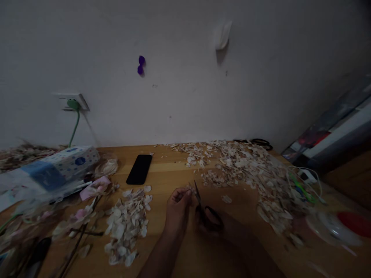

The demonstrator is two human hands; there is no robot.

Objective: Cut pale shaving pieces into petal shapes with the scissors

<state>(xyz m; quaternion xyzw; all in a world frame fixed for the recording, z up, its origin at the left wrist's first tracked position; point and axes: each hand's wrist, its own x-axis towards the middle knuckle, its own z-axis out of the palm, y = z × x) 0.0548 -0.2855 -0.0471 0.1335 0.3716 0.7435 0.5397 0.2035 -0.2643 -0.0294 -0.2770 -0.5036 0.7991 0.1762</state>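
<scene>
left hand [177, 210] pinching petal [190, 189], right hand [209, 222] gripping scissors [198, 197]

Two hands: left hand [177, 208], right hand [213, 224]; one scissors [203, 206] in right grip; one phone [139, 169] beyond; two petal piles [126, 224] [246, 166].

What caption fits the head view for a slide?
Left hand pinches a small pale piece at the blades of scissors held in the right hand, between petal-like piles on a wooden table.
</scene>
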